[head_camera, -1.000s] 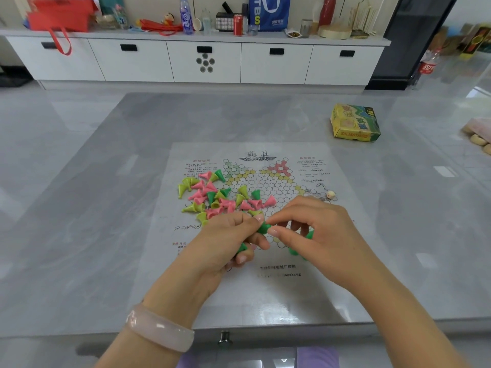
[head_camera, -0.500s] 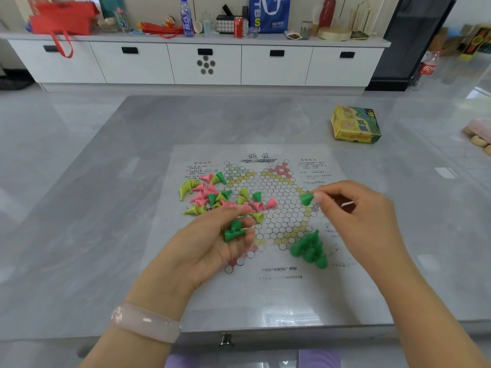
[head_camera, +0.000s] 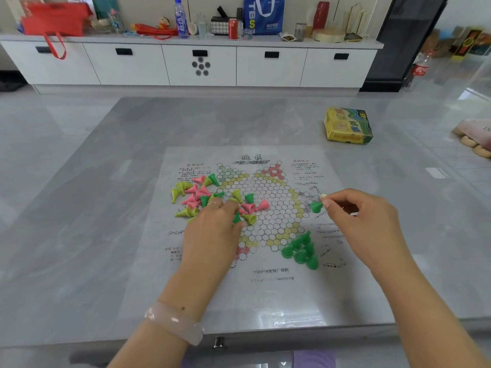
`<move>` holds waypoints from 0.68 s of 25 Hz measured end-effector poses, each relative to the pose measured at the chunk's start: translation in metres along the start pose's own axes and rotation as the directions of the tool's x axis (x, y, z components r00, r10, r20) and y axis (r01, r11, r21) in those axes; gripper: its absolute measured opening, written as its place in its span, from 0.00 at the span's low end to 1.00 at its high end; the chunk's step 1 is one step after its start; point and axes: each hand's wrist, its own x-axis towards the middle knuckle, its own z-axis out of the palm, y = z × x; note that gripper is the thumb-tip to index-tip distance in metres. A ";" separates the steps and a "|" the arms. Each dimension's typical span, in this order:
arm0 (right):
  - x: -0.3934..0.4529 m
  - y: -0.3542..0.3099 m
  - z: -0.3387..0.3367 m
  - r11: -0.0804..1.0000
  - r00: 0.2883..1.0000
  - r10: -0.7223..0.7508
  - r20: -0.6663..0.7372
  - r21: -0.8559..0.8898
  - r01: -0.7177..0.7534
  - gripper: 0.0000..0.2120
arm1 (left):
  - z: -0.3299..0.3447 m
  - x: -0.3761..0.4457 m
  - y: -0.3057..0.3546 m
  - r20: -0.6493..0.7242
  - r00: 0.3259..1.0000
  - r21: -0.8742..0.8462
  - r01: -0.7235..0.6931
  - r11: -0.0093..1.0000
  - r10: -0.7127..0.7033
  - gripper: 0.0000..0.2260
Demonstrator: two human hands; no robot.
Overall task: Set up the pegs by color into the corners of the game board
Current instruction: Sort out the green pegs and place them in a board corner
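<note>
The right hand (head_camera: 364,221) is pinching 1 green peg (head_camera: 316,207) with its fingertips, just above the right side of the game board (head_camera: 265,208). The left hand (head_camera: 212,229) is holding a green peg (head_camera: 237,218) in curled fingers and reaching into the mixed pile of pegs (head_camera: 202,195) on the board's left side. A bunch of green pegs (head_camera: 301,249) is standing in the board's near right corner.

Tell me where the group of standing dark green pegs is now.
In the head view, the dark green pegs stand clustered in the near right corner of the game board, below the right hand, which pinches one more green peg.
</note>
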 end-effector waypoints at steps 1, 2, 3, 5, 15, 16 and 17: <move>0.000 0.003 0.001 1.000 0.999 0.017 0.037 -0.025 -0.016 0.05 | 0.001 0.001 -0.001 -0.004 1.000 0.004 0.009 1.000 -0.009 0.10; 0.001 0.006 0.002 0.998 0.997 0.030 0.076 -0.054 -0.026 0.05 | 0.002 0.002 -0.002 -0.003 1.000 0.009 0.014 1.000 -0.014 0.09; 0.001 0.009 0.003 0.996 0.993 0.039 0.112 -0.083 -0.030 0.05 | 0.003 0.003 -0.002 0.002 1.000 0.012 0.016 1.000 -0.016 0.08; 0.002 0.013 0.005 0.991 0.986 0.051 0.161 -0.130 -0.030 0.05 | 0.003 0.002 -0.002 0.007 1.000 -0.012 0.011 1.000 -0.011 0.06; 0.005 0.013 0.017 0.974 0.972 0.025 0.232 -0.224 0.029 0.05 | -0.002 -0.002 0.002 -0.006 0.997 -0.200 -0.074 0.977 0.074 0.05; 0.005 0.013 0.018 0.973 0.972 0.024 0.236 -0.227 0.031 0.05 | -0.002 -0.002 0.002 -0.005 0.997 -0.203 -0.072 0.977 0.073 0.05; 0.005 0.013 0.018 0.973 0.971 0.023 0.239 -0.229 0.033 0.05 | -0.002 -0.002 0.002 -0.001 0.998 -0.204 -0.067 0.977 0.068 0.05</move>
